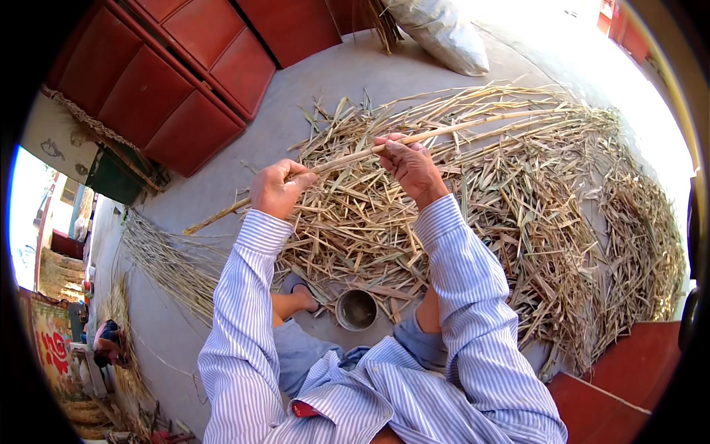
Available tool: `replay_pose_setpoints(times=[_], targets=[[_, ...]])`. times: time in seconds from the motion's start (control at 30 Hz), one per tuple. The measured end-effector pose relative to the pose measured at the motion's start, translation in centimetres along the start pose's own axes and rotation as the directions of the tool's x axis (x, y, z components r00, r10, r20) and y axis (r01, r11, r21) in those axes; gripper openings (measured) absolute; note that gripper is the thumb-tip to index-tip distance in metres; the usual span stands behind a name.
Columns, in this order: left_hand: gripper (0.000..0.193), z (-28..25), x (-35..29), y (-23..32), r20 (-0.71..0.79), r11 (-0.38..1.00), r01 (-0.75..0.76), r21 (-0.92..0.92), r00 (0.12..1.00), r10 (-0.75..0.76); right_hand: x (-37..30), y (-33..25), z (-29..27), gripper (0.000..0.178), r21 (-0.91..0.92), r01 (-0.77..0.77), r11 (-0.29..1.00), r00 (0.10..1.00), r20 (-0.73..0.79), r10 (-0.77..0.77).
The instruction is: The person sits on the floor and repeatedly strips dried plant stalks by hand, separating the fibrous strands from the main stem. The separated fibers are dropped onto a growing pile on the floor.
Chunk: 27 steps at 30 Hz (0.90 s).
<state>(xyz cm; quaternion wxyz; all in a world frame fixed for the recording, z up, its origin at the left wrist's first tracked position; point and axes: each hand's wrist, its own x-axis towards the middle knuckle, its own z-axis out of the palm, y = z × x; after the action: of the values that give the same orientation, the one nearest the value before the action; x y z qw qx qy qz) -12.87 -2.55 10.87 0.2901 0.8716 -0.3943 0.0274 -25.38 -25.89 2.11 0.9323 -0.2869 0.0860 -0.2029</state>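
Note:
A long, pale yellow dry reed stalk point(347, 158) runs slantwise in front of me, from a frayed brownish end at the lower left to the far right. My left hand point(276, 189) is closed around it nearer the frayed end, thumb along the top. Farther along the stalk, my right hand point(411, 169) pinches it between thumb and fingers. Beneath both hands spreads a heap of cut dry stalk pieces and leaves point(355, 229). More long reed stalks point(510, 96) lie across the heap's far side.
Between my feet stands a round metal bowl point(356, 309). Thin stalks lie in a bundle point(166, 255) to the left. Red panels point(166, 92) stand at the back left, near a whitish sack point(440, 37). Another person point(111, 344) is at the far left.

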Motion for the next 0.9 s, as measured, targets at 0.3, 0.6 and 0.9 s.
replay_pose_setpoints(times=[0.3,0.6,0.9], targets=[[0.024,-3.4,1.8,-0.1,-0.185,0.83,0.066,-0.553,0.962,-0.2,0.0,-0.1,-0.4,0.011,-0.124,-0.029,0.992,0.994,-0.105,0.016],[0.026,-11.2,1.6,6.0,-0.622,0.695,-0.37,-0.616,0.77,-0.141,2.2,1.6,-1.7,0.018,-0.131,0.025,0.991,0.957,-0.284,-0.062],[0.035,-9.1,0.0,3.3,-0.236,0.726,-0.187,0.662,0.867,0.438,3.5,1.9,-1.3,0.024,-0.111,0.024,0.994,0.927,-0.37,-0.063]])
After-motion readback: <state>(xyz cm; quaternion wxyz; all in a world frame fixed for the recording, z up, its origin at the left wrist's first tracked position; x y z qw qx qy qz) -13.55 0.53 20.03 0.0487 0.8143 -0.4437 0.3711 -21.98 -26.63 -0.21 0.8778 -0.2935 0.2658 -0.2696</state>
